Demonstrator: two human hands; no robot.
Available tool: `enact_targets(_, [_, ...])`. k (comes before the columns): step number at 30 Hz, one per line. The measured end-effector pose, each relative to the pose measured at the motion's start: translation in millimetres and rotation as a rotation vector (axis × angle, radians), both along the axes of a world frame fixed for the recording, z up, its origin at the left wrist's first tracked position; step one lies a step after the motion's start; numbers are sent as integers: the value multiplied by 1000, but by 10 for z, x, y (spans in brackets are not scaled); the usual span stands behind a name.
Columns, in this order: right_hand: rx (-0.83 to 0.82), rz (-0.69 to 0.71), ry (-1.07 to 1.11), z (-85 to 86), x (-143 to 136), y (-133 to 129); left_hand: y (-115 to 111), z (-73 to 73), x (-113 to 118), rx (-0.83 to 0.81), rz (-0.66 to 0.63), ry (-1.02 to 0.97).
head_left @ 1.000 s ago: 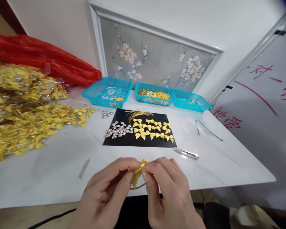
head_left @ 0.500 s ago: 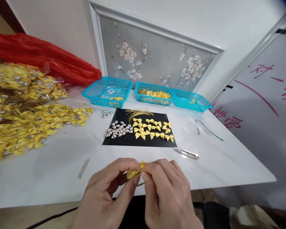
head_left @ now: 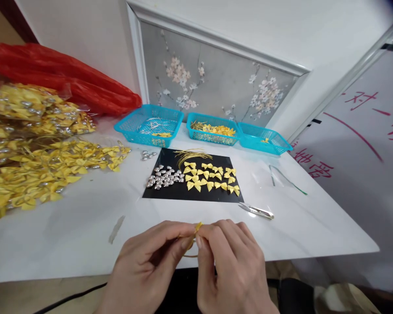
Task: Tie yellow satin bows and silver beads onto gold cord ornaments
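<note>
Both hands meet just above the table's front edge, fingertips touching. Between them sits a small yellow ribbon bow (head_left: 198, 226), mostly hidden by the fingers. My left hand (head_left: 150, 261) pinches it with thumb and forefinger. From the other side, my right hand (head_left: 231, 261) pinches at the same bow. A thin golden cord (head_left: 190, 256) loops below the fingertips. Beyond the hands lies a black mat (head_left: 170, 194) with silver beads (head_left: 165, 178) on its left, yellow bows (head_left: 203, 174) in rows on its right and golden cords (head_left: 193, 154) along its back.
Thread snips (head_left: 257, 211) lie right of the mat. Three blue baskets (head_left: 134, 138) stand behind it. Heaped yellow bow pieces (head_left: 52, 170) and a red bag (head_left: 68, 78) fill the left side. A green strip (head_left: 291, 183) lies at right, a grey strip (head_left: 117, 229) at left front.
The bow has turned between my fingers and less of it shows now. The fingertips have drawn closer together, and more of the cord loop is visible beneath them.
</note>
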State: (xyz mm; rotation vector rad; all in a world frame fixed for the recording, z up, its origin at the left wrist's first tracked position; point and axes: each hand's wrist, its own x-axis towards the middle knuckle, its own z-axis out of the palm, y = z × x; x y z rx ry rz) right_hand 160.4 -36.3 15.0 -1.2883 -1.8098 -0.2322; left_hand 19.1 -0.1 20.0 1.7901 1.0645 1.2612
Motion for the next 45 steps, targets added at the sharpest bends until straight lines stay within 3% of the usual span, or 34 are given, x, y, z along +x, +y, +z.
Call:
enact_targets(5, [-28, -9, 48, -11, -7, -11, -7, -13, 17, -195, 65, -148])
enact_targets(13, [-109, 17, 126, -24, 0, -28, 23, 2, -26, -403, -81, -234])
enact_targets(18, [-97, 7, 95, -15, -11, -33, -30, -41, -41, -314, -134, -181])
enact_targets(26, [-104, 13, 109, 6, 12, -31, -47, -122, -12, -173, -65, -40])
enact_targets(37, [-186, 55, 24, 58, 69, -32, -33, -82, -41, -32, 33, 93])
enact_targets(45, [-137, 36, -41, 83, 70, -22, 7, 24, -47, 32, 9, 88])
